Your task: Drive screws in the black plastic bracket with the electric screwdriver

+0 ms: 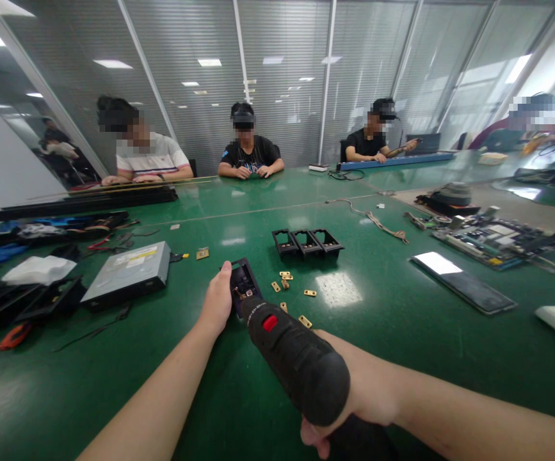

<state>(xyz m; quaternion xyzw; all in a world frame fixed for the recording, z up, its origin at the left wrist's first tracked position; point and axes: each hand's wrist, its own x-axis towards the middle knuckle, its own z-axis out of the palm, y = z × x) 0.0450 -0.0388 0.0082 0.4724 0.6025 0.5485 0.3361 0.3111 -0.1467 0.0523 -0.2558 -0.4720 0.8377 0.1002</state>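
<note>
My left hand [218,296] grips the left edge of a black plastic housing [248,276], which is tilted up off the green table. Wrapped round a black cordless drill [296,358] with a red button, my right hand [339,390] is partly hidden behind the tool's body. The drill's front end points into the housing, where a small brass-coloured piece shows; the exact contact at the tip is hard to make out. Several small brass plates [310,293] with holes lie just right of the housing. Beyond them stand three similar black housings [306,243] in a row.
On the left lie a silver disc drive [130,272], black trays [22,301] and an orange-handled item [15,336]. A dark phone-like slab [464,282] and a circuit board [498,237] are on the right. Several people sit across the green table [402,384].
</note>
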